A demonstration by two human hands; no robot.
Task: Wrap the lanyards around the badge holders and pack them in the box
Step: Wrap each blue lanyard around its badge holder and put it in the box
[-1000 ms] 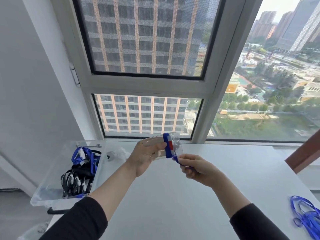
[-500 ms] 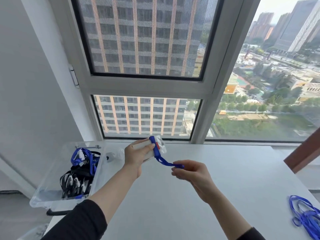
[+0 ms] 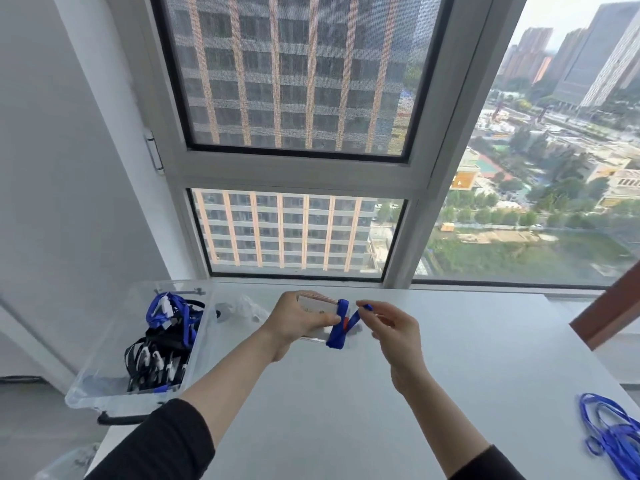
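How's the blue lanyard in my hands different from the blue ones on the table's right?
The held lanyard is wound tightly around a badge holder; the loose lanyards lie in a slack tangle. The right hand pinches the held lanyard's end above the table; the loose lanyards rest on it untouched. Both are blue.

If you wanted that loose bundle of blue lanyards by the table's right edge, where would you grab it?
Probably from above, pinching the blue lanyards where the straps bunch together in the middle. They lie flat on the table in tangled loops, so a sideways reach would likely just push them along.
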